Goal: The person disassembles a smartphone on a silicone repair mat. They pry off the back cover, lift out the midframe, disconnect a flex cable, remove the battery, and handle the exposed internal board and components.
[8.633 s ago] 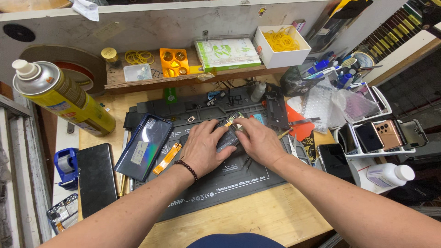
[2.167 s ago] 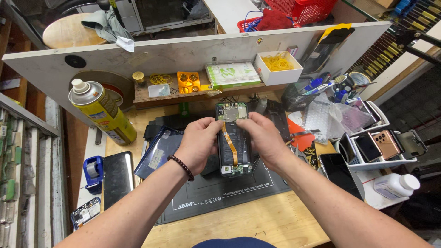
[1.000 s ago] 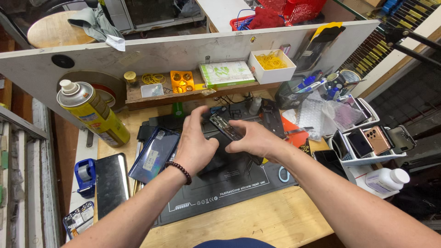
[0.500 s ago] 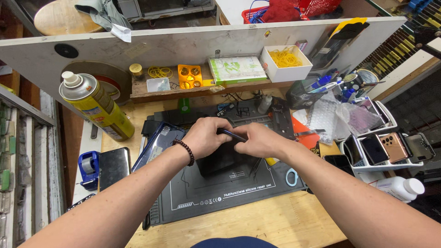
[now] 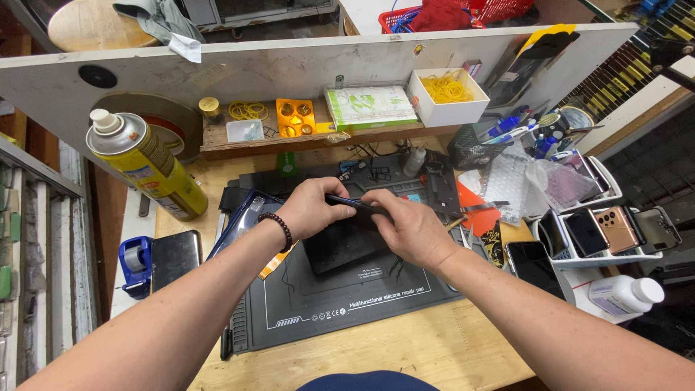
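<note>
1. Right over the middle of the bench, a thin dark phone is held edge-on between both hands, just above the black repair mat.
2. Left hand is curled around the phone's left end, fingers closed over the top edge; a bead bracelet sits at that wrist.
3. Right hand pinches the other end, thumb and fingers pressed on the slim edge.
4. It looks light, stiff and thin, probably smooth enough to slip and easy to crack if bent, so I'd say the long side edges are the safe place to hold it, not the faces.
5. Under the hands lies a dark flat panel on the mat.
6. Left of the mat stand a yellow spray can and a blue tape dispenser.
7. Behind, a low wooden shelf carries an orange tray and a white box of rubber bands.
8. Off to the right, a white rack holds several phones.
</note>
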The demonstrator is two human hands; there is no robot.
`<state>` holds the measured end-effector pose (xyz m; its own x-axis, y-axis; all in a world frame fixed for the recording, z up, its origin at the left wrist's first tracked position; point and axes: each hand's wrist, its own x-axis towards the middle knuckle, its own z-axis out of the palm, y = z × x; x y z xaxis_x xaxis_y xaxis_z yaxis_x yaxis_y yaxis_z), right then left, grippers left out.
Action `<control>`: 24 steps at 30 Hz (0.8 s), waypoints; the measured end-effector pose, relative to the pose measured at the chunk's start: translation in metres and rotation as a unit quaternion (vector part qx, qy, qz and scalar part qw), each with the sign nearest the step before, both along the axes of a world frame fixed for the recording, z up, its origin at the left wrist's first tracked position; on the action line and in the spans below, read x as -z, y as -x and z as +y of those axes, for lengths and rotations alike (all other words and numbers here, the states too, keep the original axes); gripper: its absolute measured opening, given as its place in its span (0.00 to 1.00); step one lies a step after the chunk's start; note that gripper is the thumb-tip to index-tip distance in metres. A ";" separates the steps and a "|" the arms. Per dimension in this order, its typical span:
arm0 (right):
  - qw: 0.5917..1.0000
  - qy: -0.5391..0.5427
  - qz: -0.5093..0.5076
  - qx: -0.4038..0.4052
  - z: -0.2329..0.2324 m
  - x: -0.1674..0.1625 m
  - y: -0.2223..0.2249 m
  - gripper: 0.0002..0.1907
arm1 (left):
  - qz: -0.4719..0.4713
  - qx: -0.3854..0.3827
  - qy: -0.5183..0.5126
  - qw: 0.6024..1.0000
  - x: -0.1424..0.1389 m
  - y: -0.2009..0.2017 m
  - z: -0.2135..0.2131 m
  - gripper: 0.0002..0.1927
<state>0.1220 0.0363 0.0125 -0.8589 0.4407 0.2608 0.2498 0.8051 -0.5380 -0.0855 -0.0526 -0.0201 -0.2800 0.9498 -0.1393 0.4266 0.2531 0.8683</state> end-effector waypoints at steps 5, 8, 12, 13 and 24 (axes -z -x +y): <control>0.999 -0.034 -0.007 -0.017 0.004 -0.004 -0.001 0.15 | -0.122 0.002 0.042 0.992 0.004 0.005 0.011 0.09; 0.999 -0.041 0.003 -0.021 0.005 -0.002 0.000 0.15 | -0.130 0.007 0.043 0.991 0.007 0.006 0.013 0.09; 0.999 -0.038 0.015 -0.026 0.005 0.001 0.000 0.15 | -0.132 0.012 0.045 0.990 0.009 0.008 0.013 0.10; 0.999 -0.040 0.013 -0.024 0.005 0.002 -0.001 0.15 | -0.144 0.010 0.047 0.988 0.010 0.009 0.012 0.11; 0.999 -0.032 -0.019 0.007 0.007 0.005 0.000 0.15 | -0.199 -0.039 0.064 0.977 0.022 0.003 0.023 0.14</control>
<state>0.1218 0.0436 0.0074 -0.8627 0.4359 0.2565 0.2804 0.8343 -0.4746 -0.0885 -0.0295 -0.0423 -0.2505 0.8952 -0.3686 0.0375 0.3895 0.9203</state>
